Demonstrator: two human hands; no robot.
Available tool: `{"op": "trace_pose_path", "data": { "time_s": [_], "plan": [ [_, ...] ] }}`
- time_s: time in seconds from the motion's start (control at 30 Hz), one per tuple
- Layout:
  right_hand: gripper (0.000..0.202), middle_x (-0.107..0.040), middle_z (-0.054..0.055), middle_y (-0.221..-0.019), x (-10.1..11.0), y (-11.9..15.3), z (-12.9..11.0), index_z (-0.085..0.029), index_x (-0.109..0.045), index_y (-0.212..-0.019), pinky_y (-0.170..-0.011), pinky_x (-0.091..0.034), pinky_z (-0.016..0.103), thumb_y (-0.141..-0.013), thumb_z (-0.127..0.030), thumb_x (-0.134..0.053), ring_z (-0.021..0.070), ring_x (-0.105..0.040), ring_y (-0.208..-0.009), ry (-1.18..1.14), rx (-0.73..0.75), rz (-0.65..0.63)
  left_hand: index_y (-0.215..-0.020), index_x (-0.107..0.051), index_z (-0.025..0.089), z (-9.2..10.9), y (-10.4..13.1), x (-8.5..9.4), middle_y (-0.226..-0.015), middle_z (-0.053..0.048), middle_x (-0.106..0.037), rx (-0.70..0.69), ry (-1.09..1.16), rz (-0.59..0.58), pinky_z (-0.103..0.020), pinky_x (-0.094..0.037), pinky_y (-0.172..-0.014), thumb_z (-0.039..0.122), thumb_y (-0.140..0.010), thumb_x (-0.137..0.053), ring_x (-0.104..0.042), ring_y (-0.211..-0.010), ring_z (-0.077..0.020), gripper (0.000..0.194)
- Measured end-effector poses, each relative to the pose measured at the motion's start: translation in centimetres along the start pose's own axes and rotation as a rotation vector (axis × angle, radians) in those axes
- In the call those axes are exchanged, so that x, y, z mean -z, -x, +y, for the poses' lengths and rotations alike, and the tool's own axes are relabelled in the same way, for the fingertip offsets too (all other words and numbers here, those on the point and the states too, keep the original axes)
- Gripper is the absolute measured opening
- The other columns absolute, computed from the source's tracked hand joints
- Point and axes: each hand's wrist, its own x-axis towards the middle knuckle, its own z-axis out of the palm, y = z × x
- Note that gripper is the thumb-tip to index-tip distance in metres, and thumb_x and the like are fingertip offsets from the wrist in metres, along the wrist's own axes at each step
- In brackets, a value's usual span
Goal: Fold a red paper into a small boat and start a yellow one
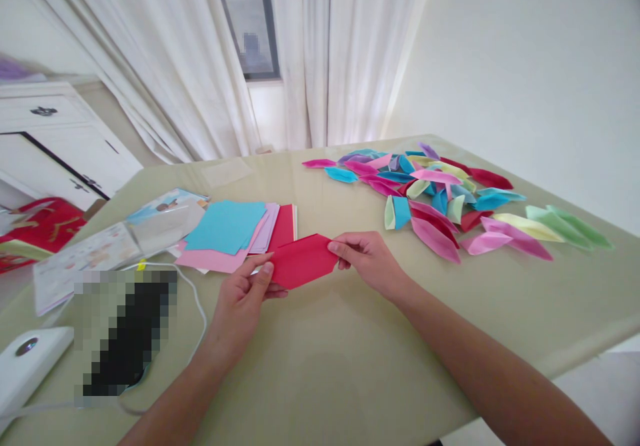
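A folded red paper (304, 260) is held just above the pale green table (325, 359), a little past its middle. My left hand (243, 298) pinches its left end between thumb and fingers. At the paper's right end, my right hand (364, 258) grips the tip. Just behind the red paper lies a stack of flat coloured sheets (230, 233), blue on top, with pink, lilac and red beneath.
A heap of folded paper pieces (440, 196) in pink, blue, red and green covers the far right of the table. At the left lie a booklet in a clear sleeve (115, 243), a white cable (193, 299) and a white device (27, 366). White cabinet and curtains stand behind.
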Motion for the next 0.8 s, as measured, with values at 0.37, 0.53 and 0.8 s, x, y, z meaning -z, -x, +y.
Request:
{"op": "trace_pose_path", "data": {
  "time_s": [0.37, 0.53, 0.8],
  "plan": [
    [0.030, -0.065, -0.003, -0.072, 0.1, -0.5, 0.2, -0.018, -0.074, -0.111, -0.054, -0.043, 0.023, -0.094, -0.043, -0.072, 0.0111, -0.056, -0.057, -0.064, 0.011, -0.003, -0.123, -0.070, 0.020, 0.5, -0.1, 0.6, -0.099, -0.006, -0.084, -0.229, -0.232, 0.034, -0.034, -0.070, -0.069, 0.053, -0.085, -0.082, -0.081, -0.071, -0.0211, 0.052],
    [0.020, -0.071, -0.001, -0.084, 0.2, -0.6, 0.5, -0.020, -0.066, -0.103, -0.052, -0.042, 0.021, -0.094, -0.036, -0.072, 0.0093, -0.061, -0.058, -0.105, 0.022, -0.026, -0.107, -0.071, 0.021, 0.4, -0.3, 0.7, -0.098, -0.004, -0.083, -0.182, -0.200, 0.054, -0.032, -0.070, -0.069, 0.054, -0.080, -0.086, -0.082, -0.075, -0.0210, 0.046],
    [0.020, -0.069, -0.001, -0.089, 0.3, -0.7, 0.5, -0.019, -0.067, -0.097, -0.048, -0.044, 0.021, -0.089, -0.034, -0.076, 0.0069, -0.054, -0.055, -0.074, -0.011, -0.036, -0.111, -0.075, 0.019, -0.4, -0.7, 1.4, -0.090, -0.004, -0.083, -0.162, -0.316, 0.030, -0.024, -0.062, -0.054, 0.057, -0.085, -0.081, -0.073, -0.055, -0.0141, 0.046]
  ]
}}
